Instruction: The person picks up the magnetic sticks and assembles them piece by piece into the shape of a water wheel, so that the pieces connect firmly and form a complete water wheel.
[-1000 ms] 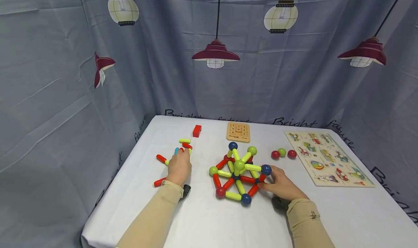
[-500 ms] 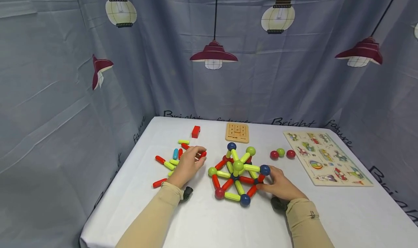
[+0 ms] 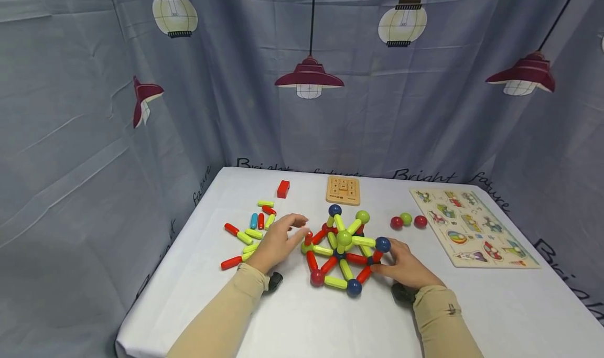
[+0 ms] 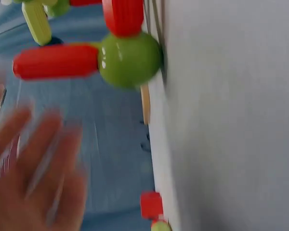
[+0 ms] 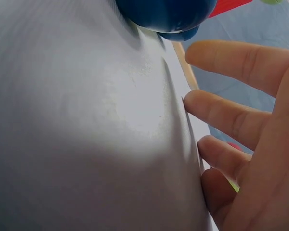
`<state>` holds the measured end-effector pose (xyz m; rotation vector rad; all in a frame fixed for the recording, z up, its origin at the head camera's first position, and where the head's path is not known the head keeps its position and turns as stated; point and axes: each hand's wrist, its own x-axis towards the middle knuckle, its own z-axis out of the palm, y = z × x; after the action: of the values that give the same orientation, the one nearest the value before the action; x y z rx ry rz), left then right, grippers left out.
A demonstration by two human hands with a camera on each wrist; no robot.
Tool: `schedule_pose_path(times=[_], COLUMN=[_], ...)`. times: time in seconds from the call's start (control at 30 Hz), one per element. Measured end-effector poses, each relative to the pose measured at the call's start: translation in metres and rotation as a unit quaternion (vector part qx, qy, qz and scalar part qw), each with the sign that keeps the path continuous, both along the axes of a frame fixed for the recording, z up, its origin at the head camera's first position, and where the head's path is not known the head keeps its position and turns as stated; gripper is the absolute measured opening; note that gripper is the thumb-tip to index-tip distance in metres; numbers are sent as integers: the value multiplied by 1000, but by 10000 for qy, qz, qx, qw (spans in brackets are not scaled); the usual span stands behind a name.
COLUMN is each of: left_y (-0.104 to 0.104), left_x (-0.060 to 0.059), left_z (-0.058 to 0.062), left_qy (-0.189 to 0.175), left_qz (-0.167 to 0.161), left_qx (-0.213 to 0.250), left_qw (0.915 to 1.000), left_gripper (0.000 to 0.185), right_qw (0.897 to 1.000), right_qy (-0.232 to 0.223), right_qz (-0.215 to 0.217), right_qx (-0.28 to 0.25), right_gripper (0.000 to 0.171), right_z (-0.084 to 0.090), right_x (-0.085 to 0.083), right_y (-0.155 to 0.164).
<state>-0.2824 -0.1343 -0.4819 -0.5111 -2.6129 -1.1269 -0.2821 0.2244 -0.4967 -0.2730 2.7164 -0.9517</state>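
Stick-and-ball model point(image 3: 344, 238) stands midway between the left and right edges of the surface point(image 3: 325, 326). Left hand point(image 3: 277, 241): fingers released, beside upright red stick point(image 4: 58, 61) on green ball point(image 4: 130, 60). Right hand point(image 3: 408, 266): fingers extended, thumb at model's right side.

Table point(image 3: 292, 324): bright and evenly lit in the head view, its shadows faint and soft.
Curtain point(image 3: 255, 122): dimmer, darker in its folds, the print clear.
Left hand point(image 4: 43, 178): smeared by blur in the left wrist view, finger edges soft.
Green ball point(image 4: 130, 60): small white glints on its left side.
Red rod point(image 4: 58, 61): slightly soft outline.
Right hand point(image 5: 265, 125): fairly sharp, finger creases readable.
Blue ball point(image 5: 168, 12): glossy, shadow beside it.
Glare: washed-out white patch on the table, right wrist view, greying toward lower left.
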Motion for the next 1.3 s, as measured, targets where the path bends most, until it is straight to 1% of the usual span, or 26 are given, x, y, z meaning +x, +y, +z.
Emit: schedule_pose_path(times=[0.03,0.07,0.1,0.13,0.17,0.2,0.23,0.27,0.3,0.37,0.47,0.53,0.6,0.7,0.83,0.9,1.1,1.3], left_y=[-3,-6,-9,-12,-15,-16,-17,-17,-17,-16,-16,-18,-19,-20,-19,-18,-15,-14], left_x=[-2,-4,-5,-6,-6,-5,-4,-2,-1,-2,-3,-4,-5,-8,-13,-15,-16,-14], left_z=[-1,-1,-3,-4,-6,-8,-10,-11,-12,-12,-11,-12,-12,-15,-17,-18,-19,-20], left_qy=[132,189,181,66,-43,-196,-408,-502,-539,-431,-185,-92,-24,33,-67,-116,-124,-299], left_qz=[365,758,1143,1460,1649,1766,1786,1768,1730,1607,1494,1445,1414,1399,1433,1438,1318,1348], left_qx=[-208,-505,-880,-1290,-1725,-2136,-2468,-2684,-2784,-2813,-2614,-2490,-2346,-2229,-2294,-2330,-2263,-2130], left_qw=[9990,9957,9894,9808,9711,9606,9516,9456,9432,9451,9534,9576,9617,9647,9627,9617,9650,9672], left_gripper=[36,38,40,42,45,47,48,48,46,38,23,15,13,17,39,43,33,36], right_qw=[10000,10000,10000,10000,10000,10000,10000,10000,10000,9999,10000,10000,10000,9999,9998,9998,9997,9997], right_qy=[7,11,5,6,0,-19,-37,-46,-51,-67,-44,-25,18,43,34,45,77,105], right_qz=[9,15,10,8,0,-12,-28,-41,-55,-82,-78,-63,-60,-93,-170,-198,-219,-208], right_qx=[4,11,17,24,38,39,47,54,44,16,-22,-21,6,-2,10,52,32,-37], right_gripper=[82,83,83,84,84,84,84,84,85,85,89,91,92,90,88,89,90,87], right_z=[0,0,0,0,0,0,0,0,0,0,-1,-2,-3,-2,0,1,1,-1], right_x=[0,-1,-1,-1,-1,-1,-1,-1,-1,0,1,1,1,1,2,3,4,3], right_y=[0,0,0,0,0,0,0,-1,-1,0,0,-1,-1,-2,-2,-1,-1,-2])
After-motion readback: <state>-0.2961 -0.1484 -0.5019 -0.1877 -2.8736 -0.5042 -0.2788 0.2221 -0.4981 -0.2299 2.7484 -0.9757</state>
